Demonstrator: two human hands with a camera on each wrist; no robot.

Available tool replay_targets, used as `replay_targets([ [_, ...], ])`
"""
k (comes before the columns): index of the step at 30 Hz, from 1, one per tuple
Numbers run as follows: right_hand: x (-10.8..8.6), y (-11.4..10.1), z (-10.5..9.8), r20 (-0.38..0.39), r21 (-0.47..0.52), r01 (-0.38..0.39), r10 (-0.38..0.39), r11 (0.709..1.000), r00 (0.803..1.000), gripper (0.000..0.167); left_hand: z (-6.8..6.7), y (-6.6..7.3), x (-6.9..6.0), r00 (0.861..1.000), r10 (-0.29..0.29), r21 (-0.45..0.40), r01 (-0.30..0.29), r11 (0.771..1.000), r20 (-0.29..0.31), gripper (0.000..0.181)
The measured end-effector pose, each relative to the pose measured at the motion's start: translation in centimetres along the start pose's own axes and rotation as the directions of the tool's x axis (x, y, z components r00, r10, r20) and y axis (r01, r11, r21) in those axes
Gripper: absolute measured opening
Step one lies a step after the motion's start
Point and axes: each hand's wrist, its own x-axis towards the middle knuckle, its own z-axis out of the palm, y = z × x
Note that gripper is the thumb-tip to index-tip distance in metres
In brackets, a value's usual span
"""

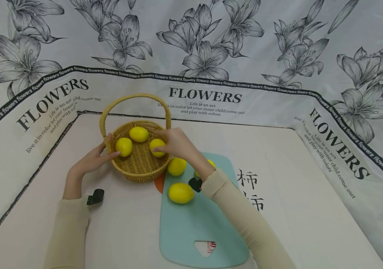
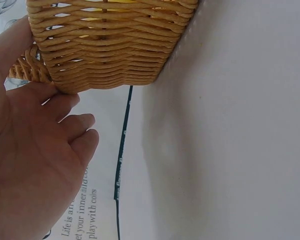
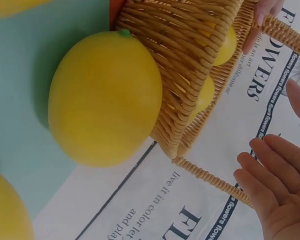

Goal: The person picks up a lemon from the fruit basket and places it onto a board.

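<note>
On the white tablecloth (image 1: 121, 228), the wicker basket (image 1: 141, 173) is pinched at its left side by the left hand (image 1: 89, 160). Inside the basket's right side, a lemon (image 1: 155, 143) is partly covered by the spread fingers of the nearer right hand (image 1: 179, 144).

One wicker basket (image 1: 137, 176), held in the left hand (image 1: 92, 160), contained three lemons (image 1: 124, 147). Opposite that grip hung the right hand (image 1: 178, 144); near it, three further lemons (image 1: 181, 193) lay on a turquoise board (image 1: 191, 224).
</note>
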Motion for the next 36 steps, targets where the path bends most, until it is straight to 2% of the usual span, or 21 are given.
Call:
replay_targets([
  [9, 1.9, 0.3, 0.4, 0.041, -0.002, -0.062, 0.062, 0.998, 0.997, 0.054, -0.1, 0.0, 0.0, 1.000, 0.002, -0.002, -0.002, 1.000, -0.003, 0.089],
  [16, 3.2, 0.9, 1.0, 0.087, -0.002, -0.070, 0.070, 0.998, 0.994, 0.055, -0.1, 0.1, -0.1, 1.000, -0.002, -0.005, 0.001, 1.000, -0.003, 0.089],
  [23, 3.9, 1.6, 1.6, 0.126, 0.034, -0.112, 0.107, 0.993, 0.986, 0.057, 0.0, 0.2, -0.1, 1.000, 0.007, -0.007, -0.007, 1.000, -0.007, 0.088],
  [36, 4.6, 3.3, 2.8, 0.127, 0.020, -0.099, 0.095, 0.995, 0.987, 0.060, 0.1, -0.3, 0.4, 1.000, 0.000, -0.004, 0.000, 1.000, -0.003, 0.086],
])
